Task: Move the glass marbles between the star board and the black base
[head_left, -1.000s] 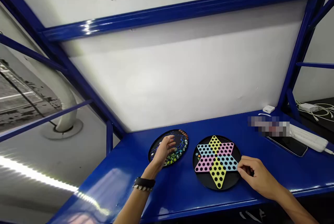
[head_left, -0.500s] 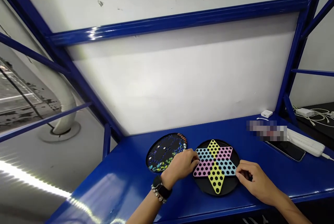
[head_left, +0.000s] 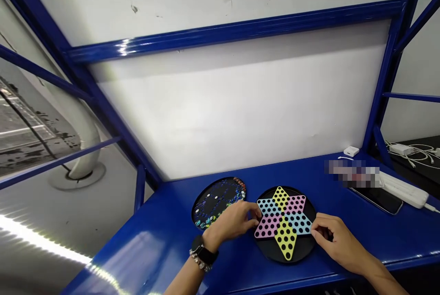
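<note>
A round black game board with a star of yellow, blue and pink holed fields lies on the blue shelf. My left hand, a watch and bracelet on its wrist, rests at the board's left edge with fingers curled in a pinch; what they hold is hidden. My right hand is at the board's right edge, fingers bent against the rim. Left of the board sits a round black tray with several coloured marbles along its rim.
The blue shelf has a white wall behind it and blue frame bars on both sides. At the right lie a phone, a white power strip and a small white charger. More white cables lie on a dark surface at the far right.
My left hand left the marble tray and moved right to the board's left edge. My right hand stayed at the right rim. The view tilted slightly.
</note>
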Demonstrator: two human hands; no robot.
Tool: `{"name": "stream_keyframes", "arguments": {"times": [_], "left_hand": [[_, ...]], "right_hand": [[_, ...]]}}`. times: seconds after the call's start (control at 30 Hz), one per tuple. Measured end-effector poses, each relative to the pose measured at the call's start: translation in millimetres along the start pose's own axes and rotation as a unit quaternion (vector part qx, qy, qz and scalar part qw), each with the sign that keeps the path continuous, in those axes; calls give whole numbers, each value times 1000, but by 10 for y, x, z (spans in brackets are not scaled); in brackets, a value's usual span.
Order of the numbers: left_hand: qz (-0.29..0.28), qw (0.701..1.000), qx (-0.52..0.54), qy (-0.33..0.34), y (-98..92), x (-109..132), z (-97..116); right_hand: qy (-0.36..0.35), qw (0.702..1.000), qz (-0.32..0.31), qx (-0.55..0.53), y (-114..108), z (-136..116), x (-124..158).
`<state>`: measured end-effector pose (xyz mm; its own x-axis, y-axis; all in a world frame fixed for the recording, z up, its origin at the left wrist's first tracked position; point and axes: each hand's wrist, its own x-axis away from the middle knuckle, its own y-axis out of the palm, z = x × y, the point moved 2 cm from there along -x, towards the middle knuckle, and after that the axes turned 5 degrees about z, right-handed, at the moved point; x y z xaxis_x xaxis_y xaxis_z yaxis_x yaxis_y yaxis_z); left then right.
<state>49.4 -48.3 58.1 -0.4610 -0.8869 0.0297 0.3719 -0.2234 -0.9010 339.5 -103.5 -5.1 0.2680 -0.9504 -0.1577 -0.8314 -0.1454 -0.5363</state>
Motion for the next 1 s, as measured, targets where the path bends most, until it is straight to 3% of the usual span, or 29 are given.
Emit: {"name": "stream_keyframes", "arguments": {"times": [0.07,0.13,0.2,0.27,0.4,0.47,0.6,0.7,0.8,1.0], "left_hand": [[28,997,77,-16,-21,-12,-165],[96,986,131,-41,-65,-2,-396],[171,973,133,-83,-122,44,-651],[212,964,85,-139,-175,118,-865],[157,970,-15,-183,-226,223,-1005],[146,972,-31,-179,-241,215,-954],[177,974,-12,-142,-254,101,-694],[128,989,-4,-79,-197,-3,-389],[62,993,-77,-58,-92,-79,-132],[60,982,-171,-48,99,-133,41]], "right_hand": [[0,1000,0,4,2,5,-2],[-2,1000,2,6,6,9,-1],[-3,1000,2,6,10,9,2],[-3,1000,3,5,10,5,5],[-3,1000,8,9,6,-6,4],[-3,1000,11,12,4,-7,4],[-6,1000,17,10,-5,-4,8],[-5,1000,14,12,-13,-6,8],[-5,1000,11,13,-17,-15,4],[-14,1000,14,17,-19,-18,-2]]}}
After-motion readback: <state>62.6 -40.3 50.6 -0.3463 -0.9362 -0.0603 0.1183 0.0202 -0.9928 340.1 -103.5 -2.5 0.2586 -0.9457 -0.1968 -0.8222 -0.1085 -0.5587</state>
